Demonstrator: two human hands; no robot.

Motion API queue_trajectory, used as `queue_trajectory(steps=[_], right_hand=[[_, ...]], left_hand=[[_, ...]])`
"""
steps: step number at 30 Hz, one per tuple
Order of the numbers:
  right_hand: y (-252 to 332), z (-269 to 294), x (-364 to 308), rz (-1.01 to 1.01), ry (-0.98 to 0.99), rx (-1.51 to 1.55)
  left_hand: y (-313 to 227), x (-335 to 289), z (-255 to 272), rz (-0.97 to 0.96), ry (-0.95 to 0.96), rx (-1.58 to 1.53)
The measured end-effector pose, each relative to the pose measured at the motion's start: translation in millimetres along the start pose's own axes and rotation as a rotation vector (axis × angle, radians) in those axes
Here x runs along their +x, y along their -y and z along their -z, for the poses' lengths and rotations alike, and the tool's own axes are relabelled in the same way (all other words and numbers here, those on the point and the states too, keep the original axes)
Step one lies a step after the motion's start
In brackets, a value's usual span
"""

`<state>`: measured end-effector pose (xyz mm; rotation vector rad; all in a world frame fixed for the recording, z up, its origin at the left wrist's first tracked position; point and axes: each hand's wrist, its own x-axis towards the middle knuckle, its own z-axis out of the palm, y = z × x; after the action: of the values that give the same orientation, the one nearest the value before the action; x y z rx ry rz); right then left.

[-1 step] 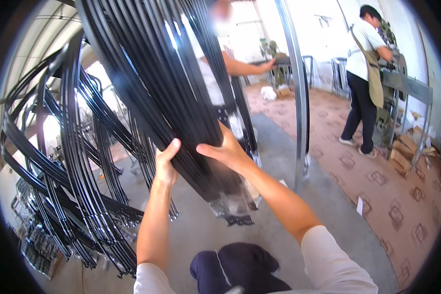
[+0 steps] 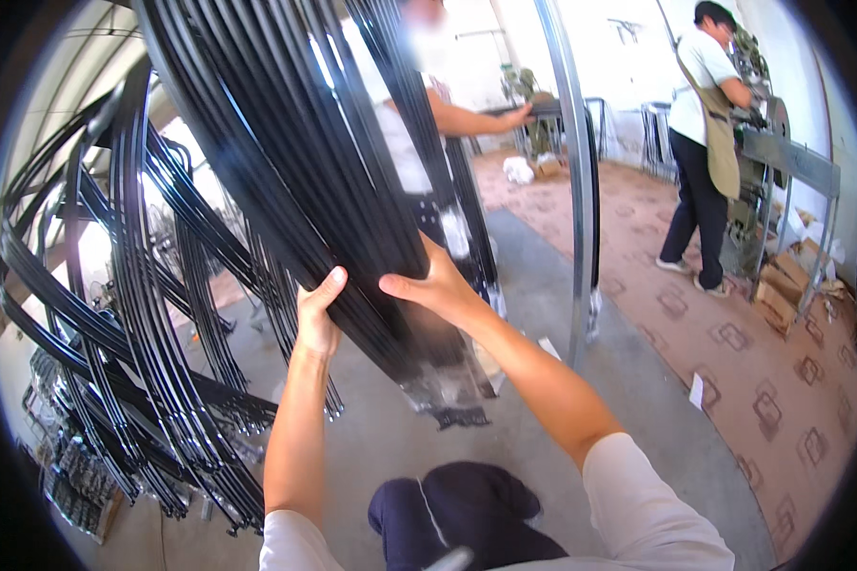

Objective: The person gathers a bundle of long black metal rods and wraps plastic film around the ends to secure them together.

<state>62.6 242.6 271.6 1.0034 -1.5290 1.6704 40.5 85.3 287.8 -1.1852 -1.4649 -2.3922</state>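
A thick bundle of long, glossy black cables [image 2: 305, 162] slants down in front of me from the top of the view. Its lower end is wrapped in clear plastic film [image 2: 443, 376]. My left hand [image 2: 318, 314] grips the bundle's left side, thumb on the near face. Opposite it, my right hand [image 2: 440, 293] is closed round the right side, thumb pointing left. Most fingers of both hands are hidden behind the bundle. To the left, many more black cables [image 2: 148, 314] hang in curved bunches with small fittings at their ends.
An upright metal post [image 2: 576, 171] stands right of the bundle. Behind the bundle is a co-worker with an arm [image 2: 481, 122] stretched out. Another person [image 2: 705, 143] in an apron works at a machine [image 2: 762, 124] by cardboard boxes [image 2: 781, 285]. Patterned carpet [image 2: 676, 305] borders the grey floor.
The view has shifted very slightly, so the background sits a little further left. Both hands keep the same hold on the bundle.
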Motion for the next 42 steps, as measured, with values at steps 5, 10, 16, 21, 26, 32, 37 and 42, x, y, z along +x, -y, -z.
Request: queue_trajectory(steps=[5,10,16,21,26,32,37,42], right_hand=[[-34,5,-33,-0.189,0.003,0.057],[-72,6,-45,-0.25,-0.06,-0.066],[-94,11,-56,-0.273,-0.14,-0.07],[-103,14,-76,-0.297,-0.082,-0.051],[-125,14,-94,-0.27,-0.18,-0.071],[-130,5,-104,-0.266,-0.299,-0.121],[-135,3,-103,-0.257,-0.304,-0.146],[-133,1,-102,-0.235,-0.336,-0.153]], left_hand=[[43,-21,30,0.136,-0.012,0.055],[78,-35,46,0.129,-0.063,0.137],[119,-57,46,0.14,-0.099,0.233],[134,-67,56,0.17,-0.122,0.215],[138,-69,60,0.184,-0.12,0.29],[152,-70,58,0.1,-0.189,0.221],[157,-70,61,0.095,-0.21,0.246],[161,-69,65,0.121,-0.18,0.239]])
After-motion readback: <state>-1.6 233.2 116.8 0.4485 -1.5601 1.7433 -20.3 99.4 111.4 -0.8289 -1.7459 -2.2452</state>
